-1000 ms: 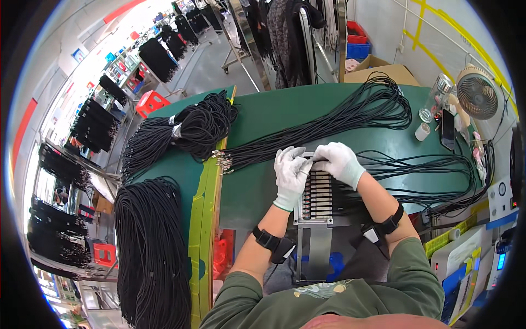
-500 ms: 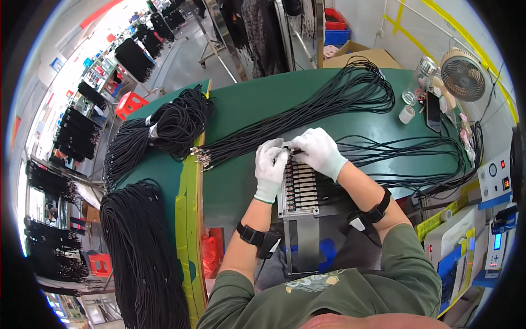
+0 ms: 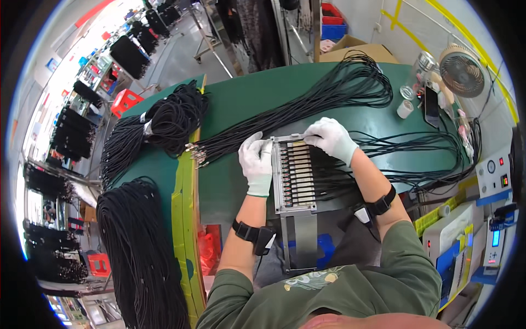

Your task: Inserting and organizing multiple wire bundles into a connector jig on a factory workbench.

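**A:** What are the hands doing?

**B:** Both wear white gloves. The left hand [image 3: 256,163] lies along the left edge of a metal tray [image 3: 295,174] with many slots. Its fingers are together and bent over the far left corner. The right hand [image 3: 330,137] is at the far edge of the tray. Its fingertips are pinched close, but I cannot tell what they pinch. It may be a cable end.

**B:** The tray sits on the near side of the green table [image 3: 246,104], right in front of the person.

**A:** Is the tray full?

**B:** I think it is mostly full. Almost every slot has a little gold-and-dark plug in it, from the near end up to the far end. Black cables [image 3: 416,148] run out of the tray's right side and loop away to the right.

**A:** So what is left?

**B:** Maybe only the far row, where the right hand is. But lots more is waiting. A long bunch of loose cables [image 3: 307,107] lies across the table, with its shiny ends near the left hand. More black bundles [image 3: 164,120] sit at the far left, and a big heap [image 3: 131,241] hangs at the near left.
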Demonstrator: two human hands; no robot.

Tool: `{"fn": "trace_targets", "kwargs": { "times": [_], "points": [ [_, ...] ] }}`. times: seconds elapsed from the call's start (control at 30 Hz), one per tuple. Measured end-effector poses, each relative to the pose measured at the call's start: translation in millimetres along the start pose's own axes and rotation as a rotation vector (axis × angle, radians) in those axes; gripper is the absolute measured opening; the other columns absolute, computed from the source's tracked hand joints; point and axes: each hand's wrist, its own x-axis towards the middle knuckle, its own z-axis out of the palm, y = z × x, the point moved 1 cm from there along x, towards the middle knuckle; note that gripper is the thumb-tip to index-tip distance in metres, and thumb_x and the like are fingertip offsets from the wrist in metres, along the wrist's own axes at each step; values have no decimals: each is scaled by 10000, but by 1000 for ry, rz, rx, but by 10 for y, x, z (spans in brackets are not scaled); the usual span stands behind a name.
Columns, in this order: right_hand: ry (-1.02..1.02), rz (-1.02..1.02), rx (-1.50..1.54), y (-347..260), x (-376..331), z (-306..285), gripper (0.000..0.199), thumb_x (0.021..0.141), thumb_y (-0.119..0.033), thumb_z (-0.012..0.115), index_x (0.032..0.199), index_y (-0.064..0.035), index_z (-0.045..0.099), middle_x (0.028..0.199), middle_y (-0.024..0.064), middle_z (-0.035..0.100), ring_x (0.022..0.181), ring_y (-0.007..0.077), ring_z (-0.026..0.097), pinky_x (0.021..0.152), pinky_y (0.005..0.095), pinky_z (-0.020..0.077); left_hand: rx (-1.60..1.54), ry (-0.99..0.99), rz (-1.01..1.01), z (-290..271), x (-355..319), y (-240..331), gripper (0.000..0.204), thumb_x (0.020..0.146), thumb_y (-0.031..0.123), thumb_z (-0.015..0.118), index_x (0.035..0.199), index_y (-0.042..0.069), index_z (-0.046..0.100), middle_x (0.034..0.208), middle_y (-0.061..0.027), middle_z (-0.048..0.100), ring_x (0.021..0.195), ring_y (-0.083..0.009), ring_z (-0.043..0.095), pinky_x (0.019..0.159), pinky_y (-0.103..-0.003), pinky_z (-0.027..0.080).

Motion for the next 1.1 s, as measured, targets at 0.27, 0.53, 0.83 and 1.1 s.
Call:
{"fn": "trace_targets", "kwargs": {
  "times": [0.27, 0.53, 0.83, 1.1],
  "points": [
    [-71, 61, -313, -61, 39, -65, 96, 788, -248, 704, 826, -160, 703, 808, 7, 654, 901, 246, 588, 816, 378, 446, 100, 13, -46, 63, -3, -84, 198, 905, 230, 650, 942, 55, 734, 1044, -105, 718, 1013, -280, 632, 988, -402, 444],
    [-82, 47, -417, -108, 20, -60, 71, 773, -224, 705, 824, -174, 701, 806, -9, 646, 908, 227, 582, 802, 380, 441, 210, -91, -39, 37, -19, -78, 266, 944, 271, 600, 1027, 55, 731, 1022, -88, 723, 981, -268, 623, 932, -373, 474],
    [-55, 3, -372, -200, 47, -23, 117, 779, -206, 692, 887, -177, 726, 786, -13, 626, 888, 228, 577, 801, 379, 443, 257, -132, -50, 46, -17, -123, 252, 943, 273, 596, 1044, 87, 733, 1060, -83, 720, 1034, -256, 638, 1102, -421, 352],
    [39, -74, -611, -362, -106, 163, 254, 864, -166, 587, 1079, -151, 722, 1223, 91, 629, 1193, 286, 528, 1001, 427, 416, 210, -47, 7, 102, -15, -156, 203, 909, 278, 634, 949, 105, 730, 978, -84, 725, 956, -273, 653, 1064, -496, 374]
  ]
}}
